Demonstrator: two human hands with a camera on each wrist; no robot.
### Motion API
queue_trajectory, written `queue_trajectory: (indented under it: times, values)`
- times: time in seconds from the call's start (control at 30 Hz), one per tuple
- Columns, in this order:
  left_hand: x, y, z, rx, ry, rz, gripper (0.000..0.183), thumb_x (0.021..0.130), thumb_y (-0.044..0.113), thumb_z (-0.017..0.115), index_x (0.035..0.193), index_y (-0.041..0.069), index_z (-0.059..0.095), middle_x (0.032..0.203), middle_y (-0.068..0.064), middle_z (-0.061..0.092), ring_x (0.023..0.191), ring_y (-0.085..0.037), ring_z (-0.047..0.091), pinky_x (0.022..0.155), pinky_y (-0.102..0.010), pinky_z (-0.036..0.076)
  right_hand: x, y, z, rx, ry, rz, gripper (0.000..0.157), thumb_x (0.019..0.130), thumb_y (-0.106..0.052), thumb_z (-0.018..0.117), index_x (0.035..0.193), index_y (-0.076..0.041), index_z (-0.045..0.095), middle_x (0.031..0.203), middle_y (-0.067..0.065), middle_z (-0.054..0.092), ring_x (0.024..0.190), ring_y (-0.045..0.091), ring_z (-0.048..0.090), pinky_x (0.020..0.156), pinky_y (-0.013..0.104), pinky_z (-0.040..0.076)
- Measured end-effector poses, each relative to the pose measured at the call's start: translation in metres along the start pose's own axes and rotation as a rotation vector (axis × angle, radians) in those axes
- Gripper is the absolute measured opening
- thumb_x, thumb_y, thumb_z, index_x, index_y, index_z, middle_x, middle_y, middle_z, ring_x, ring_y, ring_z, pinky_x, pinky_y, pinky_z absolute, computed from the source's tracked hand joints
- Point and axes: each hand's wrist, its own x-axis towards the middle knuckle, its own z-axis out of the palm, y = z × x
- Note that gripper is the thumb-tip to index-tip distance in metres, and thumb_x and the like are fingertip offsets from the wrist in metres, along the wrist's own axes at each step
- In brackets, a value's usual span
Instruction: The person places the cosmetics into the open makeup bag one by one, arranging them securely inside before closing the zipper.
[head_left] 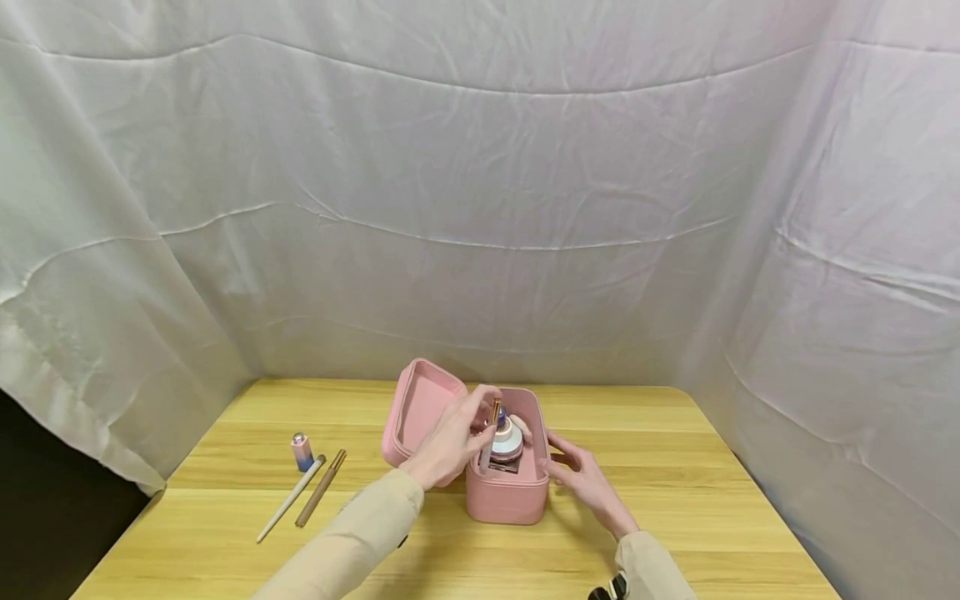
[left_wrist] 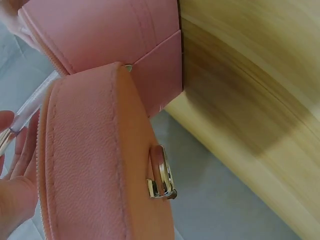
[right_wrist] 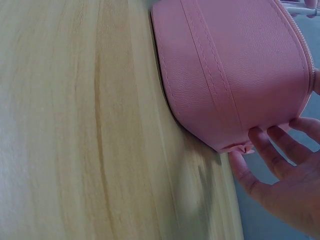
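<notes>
My left hand (head_left: 453, 433) pinches a slim clear tube with a gold cap (head_left: 495, 412), upright over the inside of a pink zip-up case (head_left: 507, 503). Also in the left wrist view, the tube's clear body (left_wrist: 34, 102) shows beyond the lid (left_wrist: 85, 165). Within the case sit a white round container (head_left: 507, 443), a purple-topped item (head_left: 502, 414), a pale pink piece (head_left: 521, 428) and a dark flat item (head_left: 504, 467). My right hand (head_left: 588, 483) rests its fairly straight fingertips on the case's right wall, with the thumb at the rim.
The case's lid (head_left: 429, 407) hangs open to its left, with a gold buckle (left_wrist: 161, 172) on its outside. Further left lie a white brush (head_left: 291, 498) and a brown stick (head_left: 321, 488), near a small pink-and-blue bottle (head_left: 302, 452). Pale curtains surround the wooden table (head_left: 675, 492).
</notes>
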Motion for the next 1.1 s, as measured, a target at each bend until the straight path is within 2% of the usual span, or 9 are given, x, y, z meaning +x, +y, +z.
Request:
queue_trajectory:
  times: [0.13, 0.2, 0.27, 0.37, 0.5, 0.6, 0.77, 1.1]
  values:
    - [0.001, -0.002, 0.002, 0.036, -0.032, 0.0, 0.034, 0.096, 0.004, 0.062, 0.128, 0.012, 0.053, 0.103, -0.011, 0.072, 0.09, -0.019, 0.069, 0.08, -0.029, 0.058, 0.0, 0.0, 0.0, 0.019, -0.009, 0.003, 0.065, 0.098, -0.015, 0.061, 0.154, 0.005, 0.033, 0.157, 0.03, 0.037, 0.135, 0.05, 0.046, 0.089, 0.035, 0.055]
    - [0.001, -0.003, 0.003, 0.054, -0.055, -0.002, 0.033, 0.097, 0.005, 0.062, 0.128, 0.012, 0.053, 0.1, -0.011, 0.073, 0.081, -0.018, 0.07, 0.069, -0.023, 0.057, 0.001, 0.0, 0.0, 0.021, -0.004, 0.005, 0.065, 0.098, -0.014, 0.061, 0.154, 0.004, 0.034, 0.157, 0.03, 0.038, 0.135, 0.05, 0.047, 0.089, 0.035, 0.055]
    - [0.0, -0.003, 0.004, 0.095, -0.066, 0.006, 0.032, 0.097, 0.006, 0.063, 0.127, 0.012, 0.054, 0.098, -0.009, 0.074, 0.079, -0.015, 0.069, 0.066, -0.02, 0.054, 0.001, 0.0, 0.0, 0.022, 0.002, 0.01, 0.064, 0.098, -0.014, 0.061, 0.153, 0.004, 0.034, 0.156, 0.029, 0.038, 0.135, 0.049, 0.048, 0.088, 0.035, 0.055]
    - [0.0, -0.004, 0.006, 0.123, -0.09, 0.01, 0.031, 0.096, 0.007, 0.064, 0.125, 0.011, 0.054, 0.091, -0.008, 0.075, 0.065, -0.012, 0.067, 0.058, -0.019, 0.052, 0.001, 0.0, 0.0, 0.025, 0.004, 0.013, 0.064, 0.098, -0.014, 0.061, 0.154, 0.003, 0.035, 0.157, 0.029, 0.038, 0.135, 0.048, 0.048, 0.088, 0.035, 0.055]
    - [-0.001, -0.007, 0.009, 0.13, -0.123, 0.015, 0.029, 0.095, 0.005, 0.065, 0.122, 0.01, 0.054, 0.079, -0.007, 0.075, 0.055, -0.005, 0.062, 0.057, -0.017, 0.05, 0.0, 0.001, -0.001, 0.018, -0.005, 0.008, 0.064, 0.099, -0.016, 0.061, 0.154, 0.003, 0.034, 0.157, 0.029, 0.037, 0.135, 0.048, 0.047, 0.088, 0.034, 0.054]
    - [-0.002, -0.009, 0.011, 0.16, -0.13, 0.03, 0.029, 0.093, 0.003, 0.067, 0.119, 0.009, 0.055, 0.074, -0.005, 0.072, 0.059, -0.002, 0.059, 0.059, -0.017, 0.048, 0.0, 0.001, -0.001, 0.009, -0.01, 0.002, 0.064, 0.099, -0.016, 0.061, 0.154, 0.003, 0.034, 0.157, 0.029, 0.037, 0.135, 0.049, 0.047, 0.087, 0.033, 0.054]
    - [-0.004, -0.009, 0.014, 0.206, -0.134, 0.072, 0.028, 0.09, 0.001, 0.069, 0.113, 0.007, 0.055, 0.072, -0.004, 0.072, 0.065, -0.007, 0.064, 0.063, -0.018, 0.05, 0.001, 0.002, 0.0, 0.013, -0.001, 0.008, 0.064, 0.099, -0.016, 0.061, 0.154, 0.004, 0.034, 0.156, 0.03, 0.038, 0.135, 0.049, 0.047, 0.087, 0.033, 0.055]
    - [-0.007, -0.009, 0.019, 0.193, -0.191, 0.064, 0.028, 0.087, -0.002, 0.071, 0.11, 0.005, 0.056, 0.079, -0.008, 0.075, 0.072, -0.014, 0.071, 0.067, -0.019, 0.054, 0.001, 0.0, 0.0, 0.021, 0.009, 0.022, 0.065, 0.098, -0.016, 0.062, 0.154, 0.004, 0.034, 0.157, 0.029, 0.038, 0.136, 0.048, 0.047, 0.086, 0.033, 0.056]
